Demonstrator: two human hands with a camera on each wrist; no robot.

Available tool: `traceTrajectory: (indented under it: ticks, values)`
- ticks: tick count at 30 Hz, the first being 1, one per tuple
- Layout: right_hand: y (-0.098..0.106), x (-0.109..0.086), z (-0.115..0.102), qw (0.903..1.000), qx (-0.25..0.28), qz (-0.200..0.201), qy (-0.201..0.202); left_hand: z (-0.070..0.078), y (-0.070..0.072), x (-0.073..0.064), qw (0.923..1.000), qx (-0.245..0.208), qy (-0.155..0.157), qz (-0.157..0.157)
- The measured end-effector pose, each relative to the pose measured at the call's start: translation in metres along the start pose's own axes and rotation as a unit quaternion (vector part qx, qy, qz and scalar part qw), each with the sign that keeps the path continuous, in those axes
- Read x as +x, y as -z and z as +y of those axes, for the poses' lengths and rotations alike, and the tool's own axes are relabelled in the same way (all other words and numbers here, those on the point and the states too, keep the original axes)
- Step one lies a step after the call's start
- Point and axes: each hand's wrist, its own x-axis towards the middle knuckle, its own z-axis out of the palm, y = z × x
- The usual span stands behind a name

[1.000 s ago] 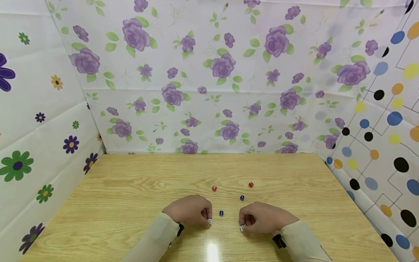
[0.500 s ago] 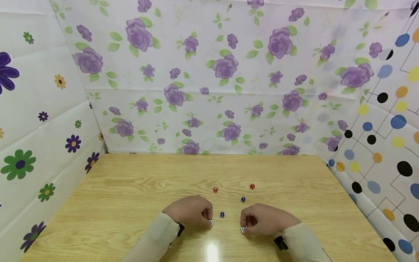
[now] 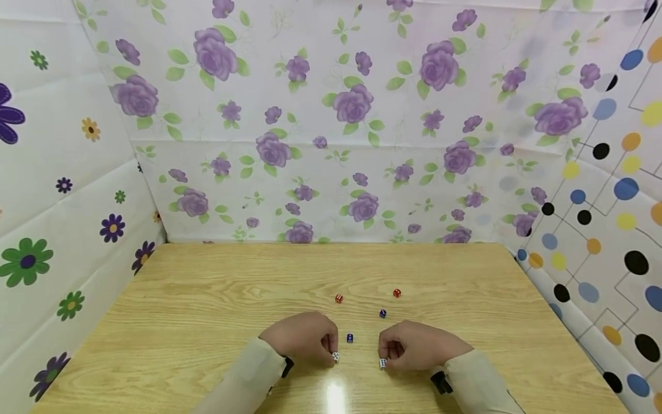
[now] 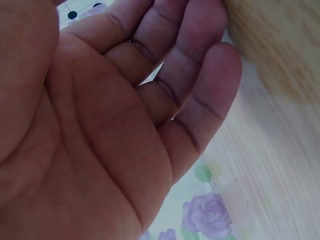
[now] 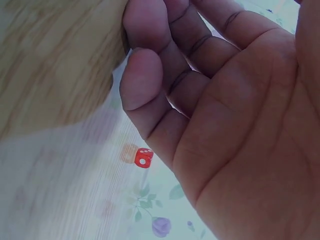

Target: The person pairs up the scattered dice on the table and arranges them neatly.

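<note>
My left hand (image 3: 305, 338) pinches a small white die (image 3: 335, 356) between thumb and fingertips, low over the wooden table. Across from it, my right hand (image 3: 421, 346) pinches another white die (image 3: 383, 363) in the same way. Just beyond the gap between the hands is a blue die (image 3: 350, 338). A second blue die (image 3: 383, 313) sits farther off, beyond the right hand's fingers. In the left wrist view the palm and curled fingers (image 4: 215, 85) fill much of the picture, and no die shows. Neither held die shows in the right wrist view.
Two red dice lie farther back: one on the left (image 3: 338, 298) and one on the right (image 3: 397, 293). The wooden table (image 3: 233, 276) is bordered by a flowered cloth (image 3: 310, 195) behind and patterned cloths on both sides.
My left hand has shifted slightly right and nearer with its white die. The right hand stays about in place, and its die now looks less tilted. The red and blue dice lie still.
</note>
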Motion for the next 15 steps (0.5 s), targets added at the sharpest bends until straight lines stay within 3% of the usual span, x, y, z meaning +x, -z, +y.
traceTrajectory:
  ticks: [10,15]
  values:
    - [-0.002,0.006,-0.003,0.9998,-0.003,0.002,0.018,0.003,-0.010,0.002,0.9995,0.032,0.002,0.000]
    - [-0.001,0.004,-0.002,1.0000,0.003,-0.007,0.000,0.010,-0.010,0.005,0.9992,0.037,-0.006,-0.011]
